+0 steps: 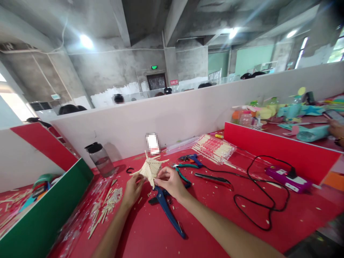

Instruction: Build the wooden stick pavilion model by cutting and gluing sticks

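Between my two hands is a small pale structure of wooden sticks, shaped like a pointed, star-cornered roof. My left hand grips its lower left edge with bent fingers. On the other side, my right hand pinches near its lower right corner, thumb and forefinger together; whether a separate small piece is in that pinch I cannot make out. Just below them lies a blue-handled cutter. Green-handled pliers are partly hidden behind my right hand, with a blue glue gun beyond.
A packet of sticks lies at the back, with a utility knife before it. A black cord runs to a purple power strip. Loose sticks and a water bottle stand left. Low partitions edge the red table. A person's hand shows far right.
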The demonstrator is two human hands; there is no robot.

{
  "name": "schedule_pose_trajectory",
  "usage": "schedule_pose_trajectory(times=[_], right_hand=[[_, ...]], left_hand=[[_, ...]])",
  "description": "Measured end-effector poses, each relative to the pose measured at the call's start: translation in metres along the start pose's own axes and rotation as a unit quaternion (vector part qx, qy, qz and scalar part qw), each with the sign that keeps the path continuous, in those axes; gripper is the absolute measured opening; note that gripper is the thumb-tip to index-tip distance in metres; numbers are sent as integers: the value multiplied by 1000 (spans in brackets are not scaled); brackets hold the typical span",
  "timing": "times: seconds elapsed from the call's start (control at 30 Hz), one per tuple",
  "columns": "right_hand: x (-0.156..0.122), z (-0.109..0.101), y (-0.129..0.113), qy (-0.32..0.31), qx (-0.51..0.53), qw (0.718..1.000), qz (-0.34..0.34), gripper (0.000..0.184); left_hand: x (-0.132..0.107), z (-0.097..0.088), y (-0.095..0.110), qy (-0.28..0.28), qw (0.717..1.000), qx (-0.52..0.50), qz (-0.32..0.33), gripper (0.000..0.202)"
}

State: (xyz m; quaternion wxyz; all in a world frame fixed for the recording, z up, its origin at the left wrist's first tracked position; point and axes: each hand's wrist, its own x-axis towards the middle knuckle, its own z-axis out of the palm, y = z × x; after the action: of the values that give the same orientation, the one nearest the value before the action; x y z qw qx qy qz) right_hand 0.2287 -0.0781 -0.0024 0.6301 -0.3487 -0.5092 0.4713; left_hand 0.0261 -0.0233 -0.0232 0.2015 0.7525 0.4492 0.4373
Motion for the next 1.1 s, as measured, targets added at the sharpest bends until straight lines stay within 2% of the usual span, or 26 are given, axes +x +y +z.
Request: schedule_pose_trajectory(times=[0.27,0.6,1.1], right_hand=[[1,-1,2,-4,-4,1000,-1,24],[1,-1,-3,-10,-3,1000,12,18],[4,-1,8,-17,63,996,56,20]], left_hand=[[0,-1,7,3,1000,10,-4,28],[0,0,-4,1,1000,16,2,25],[0,0,-1,-2,1000,6,-15,29]])
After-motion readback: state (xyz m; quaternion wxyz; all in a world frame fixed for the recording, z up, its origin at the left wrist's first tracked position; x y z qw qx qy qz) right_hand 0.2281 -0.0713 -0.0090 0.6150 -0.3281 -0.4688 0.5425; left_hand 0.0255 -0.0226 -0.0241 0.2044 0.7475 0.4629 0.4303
